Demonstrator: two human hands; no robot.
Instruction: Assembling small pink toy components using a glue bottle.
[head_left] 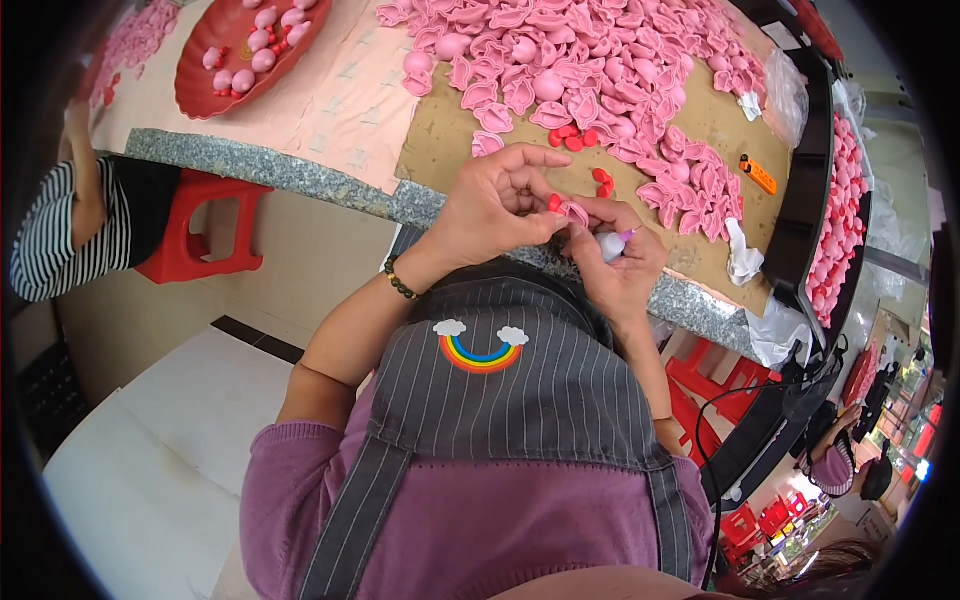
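Between red stools (180, 232), at the near edge of the speckled table (280, 166), the left hand (495, 207) pinches a red piece (555, 203), the right hand (630, 268) a pink shell (575, 212).

Pink pieces (600, 70) toward one o'clock look like smooth, matt soft plastic; the brown sheet (440, 130) under them resembles matt paper or board; the table edge (300, 168), from ten round to three, seems speckled stone; at eleven, a red dish (205, 100) has glossy plastic's sheen; the stool (190, 235) past nine is smooth plastic; the small bottle (611, 246), off centre toward two, looks milky plastic; the clear bag (785, 95) at two is crinkled film; at six, the sweater (560, 520) is matt knit.
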